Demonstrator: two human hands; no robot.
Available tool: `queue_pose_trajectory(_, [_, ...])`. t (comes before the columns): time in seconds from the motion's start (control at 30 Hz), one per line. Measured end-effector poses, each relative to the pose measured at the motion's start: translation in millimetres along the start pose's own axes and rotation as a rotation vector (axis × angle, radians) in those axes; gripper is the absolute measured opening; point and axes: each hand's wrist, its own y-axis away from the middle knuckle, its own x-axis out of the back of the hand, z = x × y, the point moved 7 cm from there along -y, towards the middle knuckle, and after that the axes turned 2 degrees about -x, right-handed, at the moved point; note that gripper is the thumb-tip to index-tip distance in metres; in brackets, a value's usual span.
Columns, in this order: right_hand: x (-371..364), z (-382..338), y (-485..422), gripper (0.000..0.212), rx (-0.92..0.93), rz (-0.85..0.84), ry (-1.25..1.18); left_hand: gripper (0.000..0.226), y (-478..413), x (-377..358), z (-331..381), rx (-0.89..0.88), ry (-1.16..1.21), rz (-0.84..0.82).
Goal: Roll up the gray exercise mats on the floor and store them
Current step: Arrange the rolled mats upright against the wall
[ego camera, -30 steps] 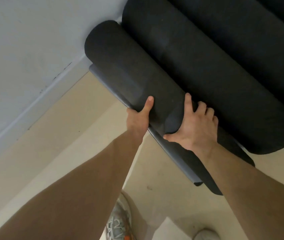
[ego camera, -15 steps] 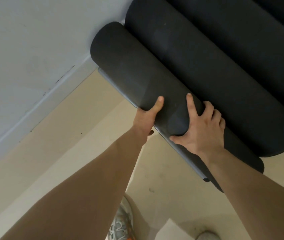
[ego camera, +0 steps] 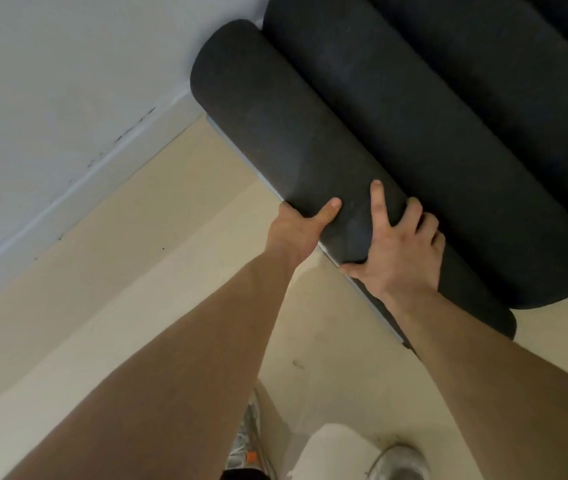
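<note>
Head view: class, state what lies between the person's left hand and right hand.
In the head view, only a bare stretch of the dark rolled mat lies between the left hand and the right hand; both grip it.

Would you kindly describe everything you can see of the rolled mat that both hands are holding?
The rolled mat is a dark gray, matte, foam-like cylinder, lying diagonally from the wall toward the lower right. A lighter gray loose edge runs along its near side. Its far side lies against a thicker roll. The left hand grips it from the near side, thumb on top; the right hand wraps over its top.
</note>
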Motion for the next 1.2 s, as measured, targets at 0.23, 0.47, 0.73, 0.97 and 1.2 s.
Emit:
queue_pose_trajectory(0.23, [59,6,38,0.117,0.065,-0.082,-0.009,0.087,80,52,18,-0.134,-0.501,0.016])
queue_pose_trajectory(0.47, [143,-22,106,0.106,0.29,-0.051,0.016,0.079,202,110,1,-0.049,-0.46,0.154])
queue_pose_trajectory(0.73, [167,-79,256,0.099,0.56,-0.051,0.145,0.076,364,151,-88,0.092,-0.228,0.32])
queue_pose_trajectory(0.97, [135,-145,425,0.096,0.772,-0.071,0.218,0.073,532,200,-219,0.185,-0.15,0.482])
queue_pose_trajectory(1.2, [59,-206,657,0.095,1.003,-0.136,0.3,0.073,747,214,-394,0.371,-0.046,0.622])
